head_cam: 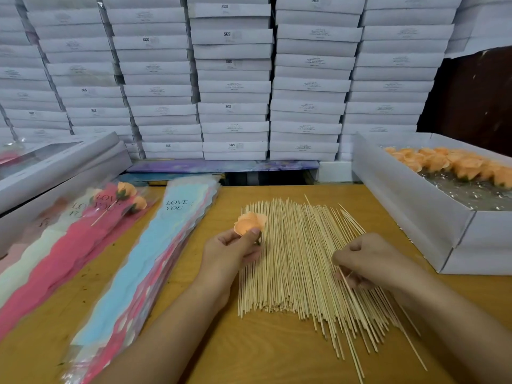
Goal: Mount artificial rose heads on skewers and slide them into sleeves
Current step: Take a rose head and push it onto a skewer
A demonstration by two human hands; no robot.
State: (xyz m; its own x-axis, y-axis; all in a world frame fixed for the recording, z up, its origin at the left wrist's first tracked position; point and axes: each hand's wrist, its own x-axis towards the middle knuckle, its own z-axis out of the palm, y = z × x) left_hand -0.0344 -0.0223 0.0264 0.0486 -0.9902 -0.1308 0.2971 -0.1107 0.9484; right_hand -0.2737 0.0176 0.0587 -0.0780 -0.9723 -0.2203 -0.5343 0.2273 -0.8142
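Pinched between thumb and fingertips of the left hand [231,249], one orange rose head [250,223] sits raised just over the left edge of the skewer pile [293,261], petals pointing up and away, its green base turned toward the palm. Right hand [365,261] is curled over the right side of the pile, fingertips closed on a single skewer [349,293] that angles toward the near right; whether it is fully lifted free of its neighbours I cannot tell.

Step in hand, by my reading: separate one skewer, then seat the rose head on it.

Notes for doing it well: isolate only one stick before lifting, as the sticks lie tightly packed; bring its tip to the centre of the green base; hold the head by its base so the petals are not crushed; push straight along the stick's axis.

Surroundings: stack of "LOVE YOU" sleeves [166,245] lies to the left; finished roses [130,198] in sleeves at far left; box of rose heads [410,200] at far right.
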